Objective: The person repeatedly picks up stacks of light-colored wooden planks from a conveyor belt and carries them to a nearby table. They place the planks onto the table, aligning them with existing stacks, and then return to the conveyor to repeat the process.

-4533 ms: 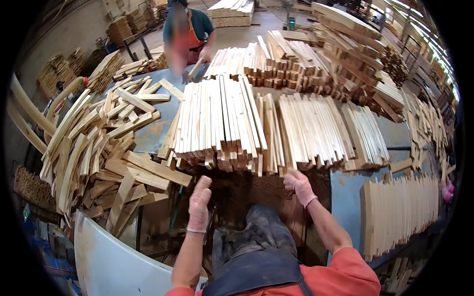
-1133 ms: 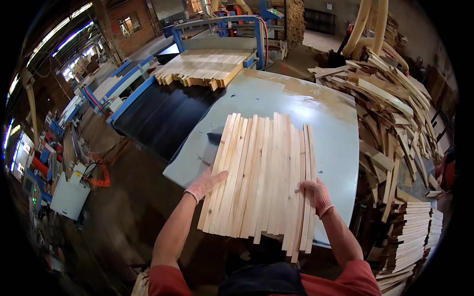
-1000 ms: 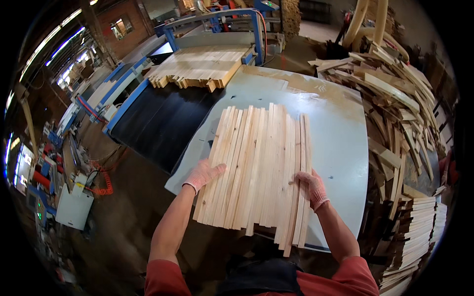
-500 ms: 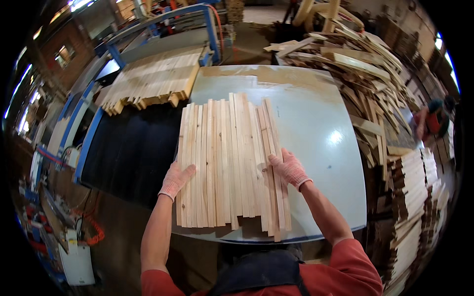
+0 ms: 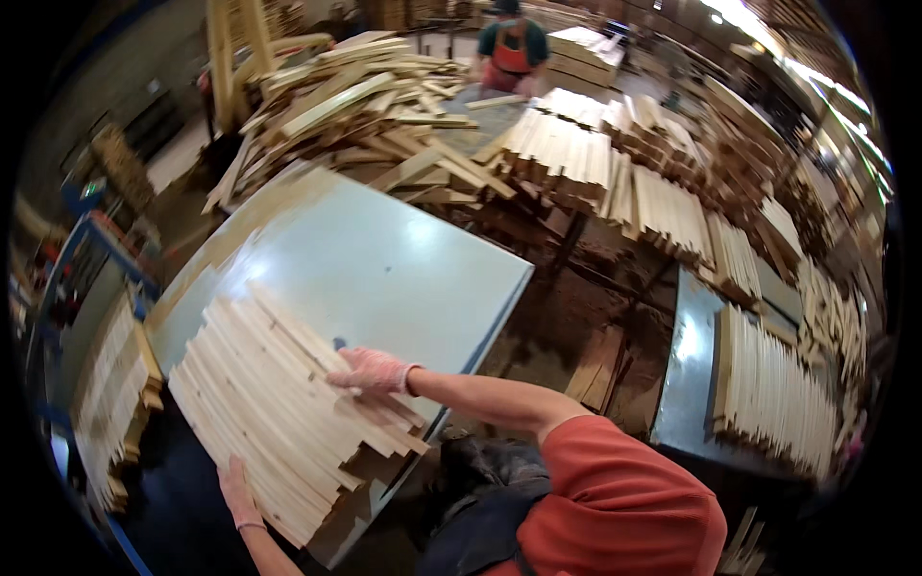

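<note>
Two gloved hands at work, both on one batch of wood strips (image 5: 274,403). We see the left hand (image 5: 238,492) nearly flat, fingers extended against the batch's left edge, not closed around anything. Our right hand (image 5: 373,371) lies over the opposite edge, fingers partly bent on the top strips; we can't tell whether it grips any. Strips sit side by side, near ends uneven, over the left part of a pale table (image 5: 384,235), left edge beside a black surface (image 5: 178,499).

Further left, we have another block of strips (image 5: 108,398), near a blue frame (image 5: 82,230). Beyond the table's far side: a messy heap of boards (image 5: 375,110). Behind it, we note a co-worker (image 5: 511,60) in an orange apron. To the right, neat strip stacks (image 5: 567,149), then a second table (image 5: 684,360) bearing a long row of upright strips (image 5: 776,394).
</note>
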A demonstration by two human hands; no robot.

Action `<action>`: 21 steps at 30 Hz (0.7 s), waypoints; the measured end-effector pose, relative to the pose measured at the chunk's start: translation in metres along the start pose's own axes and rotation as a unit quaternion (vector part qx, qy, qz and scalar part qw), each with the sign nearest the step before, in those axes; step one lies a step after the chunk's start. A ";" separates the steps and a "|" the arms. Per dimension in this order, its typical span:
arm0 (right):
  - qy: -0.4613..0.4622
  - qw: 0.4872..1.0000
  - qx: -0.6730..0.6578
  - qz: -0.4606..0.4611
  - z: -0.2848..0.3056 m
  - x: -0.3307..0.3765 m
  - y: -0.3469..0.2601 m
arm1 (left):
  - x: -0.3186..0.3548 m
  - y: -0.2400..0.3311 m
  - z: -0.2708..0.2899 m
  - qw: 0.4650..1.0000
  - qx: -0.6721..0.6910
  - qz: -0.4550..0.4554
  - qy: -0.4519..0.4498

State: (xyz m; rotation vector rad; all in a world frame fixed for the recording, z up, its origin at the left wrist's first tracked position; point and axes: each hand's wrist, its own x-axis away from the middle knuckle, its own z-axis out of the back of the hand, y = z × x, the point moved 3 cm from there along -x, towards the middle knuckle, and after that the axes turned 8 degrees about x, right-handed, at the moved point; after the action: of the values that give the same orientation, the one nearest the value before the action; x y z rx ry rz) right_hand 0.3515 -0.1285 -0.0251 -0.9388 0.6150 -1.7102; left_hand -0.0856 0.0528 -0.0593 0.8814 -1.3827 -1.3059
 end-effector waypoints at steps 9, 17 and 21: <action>0.019 0.995 -0.099 -0.012 0.056 0.050 0.030 | -0.049 -0.003 -0.041 0.990 -0.106 0.050 -0.074; 0.123 0.952 -0.281 0.001 0.135 0.214 0.173 | 0.093 0.154 -0.247 0.944 -0.111 -0.291 0.111; 0.263 0.836 -0.480 -0.040 0.181 0.321 0.295 | 0.118 0.145 -0.422 0.880 -0.054 -0.458 -0.113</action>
State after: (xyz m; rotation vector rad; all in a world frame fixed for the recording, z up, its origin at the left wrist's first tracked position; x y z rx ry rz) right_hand 0.6129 -0.5204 -0.0577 -1.1488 1.9478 -1.7133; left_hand 0.3108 -0.1454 0.0692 1.4227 -1.0458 -2.2316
